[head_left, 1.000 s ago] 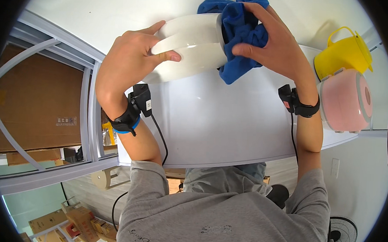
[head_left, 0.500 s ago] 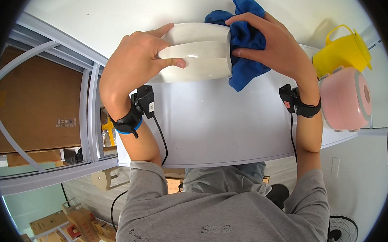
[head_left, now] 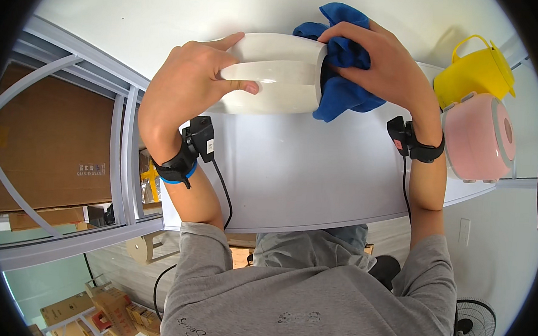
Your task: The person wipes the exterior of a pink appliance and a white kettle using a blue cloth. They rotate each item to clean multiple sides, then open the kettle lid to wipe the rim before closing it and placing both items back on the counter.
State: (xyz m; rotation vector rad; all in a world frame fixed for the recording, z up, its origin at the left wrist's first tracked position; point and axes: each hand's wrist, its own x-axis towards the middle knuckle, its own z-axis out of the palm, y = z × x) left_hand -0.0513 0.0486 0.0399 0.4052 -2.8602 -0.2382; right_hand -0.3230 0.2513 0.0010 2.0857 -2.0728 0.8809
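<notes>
The white pot (head_left: 274, 74) lies on its side above the bench (head_left: 293, 175), long axis left to right, mouth toward the right. The left hand (head_left: 191, 85) grips its body; the right hand (head_left: 381, 64) presses a blue cloth (head_left: 340, 92) into the opening. A yellow jug (head_left: 472, 72) and pink cooker (head_left: 480, 136) stand well apart at the right edge.

A: What stands at the right end of the white worktop (head_left: 305, 182)?
B: A yellow jug (head_left: 472, 72), and just in front of it a pink lidded container (head_left: 480, 138).
A: And on the left?
B: A grey metal frame (head_left: 120, 154), with a brown cardboard box (head_left: 45, 150) behind it. A floor fan (head_left: 472, 328) shows at the lower right.
</notes>
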